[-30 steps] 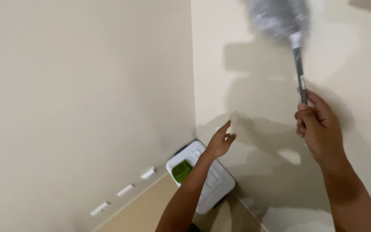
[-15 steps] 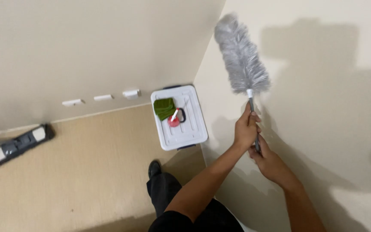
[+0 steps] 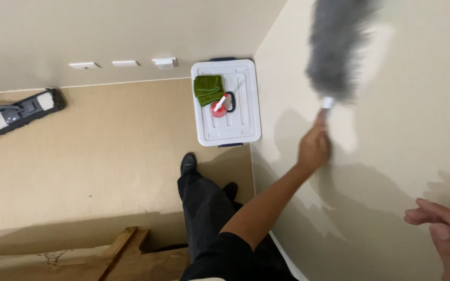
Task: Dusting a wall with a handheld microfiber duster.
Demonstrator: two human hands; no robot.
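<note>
At the far left a mop [image 3: 24, 109] lies on the tan floor [image 3: 105, 156], its flat head against the base of the back wall [image 3: 105, 36]. Three small white plates [image 3: 125, 63] sit in a row low on that wall. Below them, near the bottom edge, brown paper and a wooden piece [image 3: 126, 244] lie in shadow. In the corner a white lidded bin [image 3: 240, 117] stands on the floor, touching both walls; a folded green cloth [image 3: 209, 88] and a red-and-white spray bottle [image 3: 220, 106] rest on its lid, side by side. The person's dark trouser legs and shoe [image 3: 188, 162] stand just in front of the bin. The left hand [image 3: 313, 148] is clenched round the handle of a grey duster [image 3: 335, 44], whose fluffy head is blurred and pressed against the right wall [image 3: 417, 130], high up. The right hand [image 3: 446, 234] is at the lower right, released, fingers loosely stretched, holding nothing, close to the same wall.
</note>
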